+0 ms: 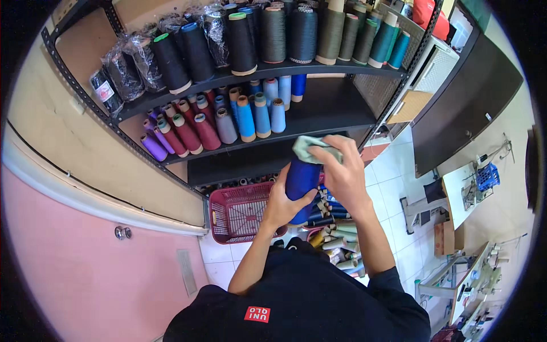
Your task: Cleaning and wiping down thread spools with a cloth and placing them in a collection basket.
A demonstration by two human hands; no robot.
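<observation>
A large royal-blue cone of thread is held up in front of the rack, tilted slightly. My left hand wraps round its lower side, thumb across the front. Over the cone's top lies a folded pale-green cloth, gripped by my right hand with bent fingers. The cloth touches the cone's upper end and hides its tip.
A black metal shelf carries purple, maroon and blue thread cones; dark and green cones stand above. Below are a maroon plastic basket and a pile of cones. Sewing tables stand at right, a pink door at left.
</observation>
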